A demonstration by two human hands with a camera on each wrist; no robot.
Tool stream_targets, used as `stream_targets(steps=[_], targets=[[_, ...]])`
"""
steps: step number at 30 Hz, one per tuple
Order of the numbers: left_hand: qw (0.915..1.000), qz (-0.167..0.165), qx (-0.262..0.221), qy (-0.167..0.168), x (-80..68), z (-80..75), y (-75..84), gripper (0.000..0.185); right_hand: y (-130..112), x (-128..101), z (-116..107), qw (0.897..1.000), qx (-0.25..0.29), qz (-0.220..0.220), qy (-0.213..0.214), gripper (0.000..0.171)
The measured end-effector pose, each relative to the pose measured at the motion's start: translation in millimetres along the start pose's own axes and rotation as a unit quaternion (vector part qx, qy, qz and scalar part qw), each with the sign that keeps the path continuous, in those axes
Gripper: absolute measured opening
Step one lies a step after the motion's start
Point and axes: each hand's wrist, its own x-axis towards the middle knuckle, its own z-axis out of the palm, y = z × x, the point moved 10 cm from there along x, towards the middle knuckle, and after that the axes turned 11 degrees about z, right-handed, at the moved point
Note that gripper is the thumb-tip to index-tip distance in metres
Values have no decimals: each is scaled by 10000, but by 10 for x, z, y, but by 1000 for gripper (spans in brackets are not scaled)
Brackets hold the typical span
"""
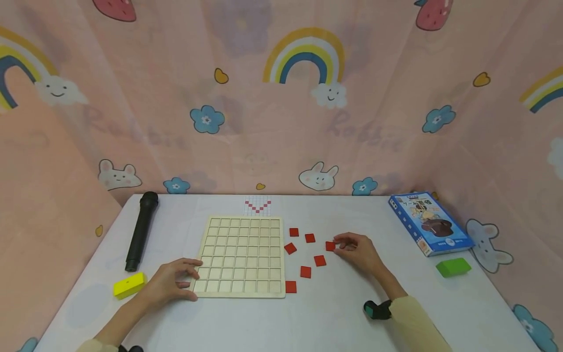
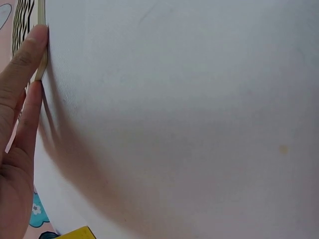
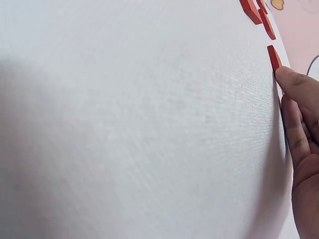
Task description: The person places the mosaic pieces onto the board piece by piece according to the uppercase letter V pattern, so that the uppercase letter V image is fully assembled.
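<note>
A pale wooden grid board (image 1: pixel 241 256) with empty square cells lies on the white table. My left hand (image 1: pixel 189 279) rests on its near left corner with the fingers spread and fairly straight. In the left wrist view a fingertip of the left hand (image 2: pixel 20 124) touches the board's edge (image 2: pixel 41 20). Several red square tiles (image 1: pixel 305 272) lie scattered right of the board. My right hand (image 1: pixel 340 245) pinches one red tile (image 1: pixel 331 246) lying on the table. In the right wrist view a fingertip of the right hand (image 3: pixel 299 129) meets that tile (image 3: pixel 273 57).
A black microphone (image 1: pixel 140 231) and a yellow block (image 1: pixel 129 285) lie left of the board. A small pattern card (image 1: pixel 257 205) sits behind it. A blue box (image 1: pixel 428 222) and a green block (image 1: pixel 453 267) lie at the far right. Pink curtains enclose the table.
</note>
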Motion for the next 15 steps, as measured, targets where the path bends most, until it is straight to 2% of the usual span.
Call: stream_targets(steps=[5, 15], targets=[[9999, -7, -119, -24, 8, 5, -24, 35, -10, -54, -57, 9994, 195, -155, 222, 33], [9998, -177, -79, 80, -9, 0, -25, 37, 40, -123, -88, 9967, 442, 434, 523, 36]])
